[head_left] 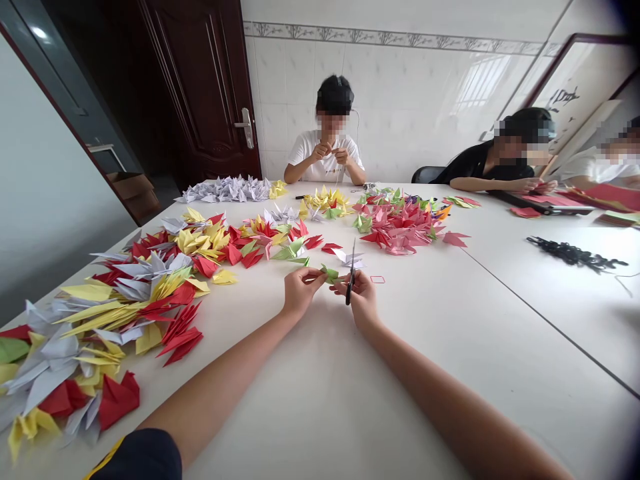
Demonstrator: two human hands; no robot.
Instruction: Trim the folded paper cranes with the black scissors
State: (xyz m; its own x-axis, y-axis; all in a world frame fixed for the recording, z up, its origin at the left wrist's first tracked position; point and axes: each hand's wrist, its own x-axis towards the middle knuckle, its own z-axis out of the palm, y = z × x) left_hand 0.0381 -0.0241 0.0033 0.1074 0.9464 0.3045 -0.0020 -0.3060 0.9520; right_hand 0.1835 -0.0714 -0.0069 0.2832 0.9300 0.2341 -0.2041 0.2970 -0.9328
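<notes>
Over the middle of the table, my left hand (pixel 302 291) pinches a small green folded-paper crane (pixel 330 273) between thumb and fingertips. My right hand (pixel 364 297) is closed around a pair of scissors (pixel 351 283) with black handles, the blades pointing away from me. Its fingertips also reach the crane's right end; whether they grip it I cannot tell. Just beyond my hands lie a white folded crane (pixel 350 259) and some green ones (pixel 291 250). A small red outlined rectangle (pixel 377 279) shows on the tabletop right of my right hand.
A long heap of red, yellow and white paper cranes (pixel 150 287) covers the table's left side. Pink cranes (pixel 400 227) and white ones (pixel 227 189) are piled farther back. A person (pixel 327 153) sits opposite; others sit at the right. Black cord-like strands (pixel 575 253) lie at right.
</notes>
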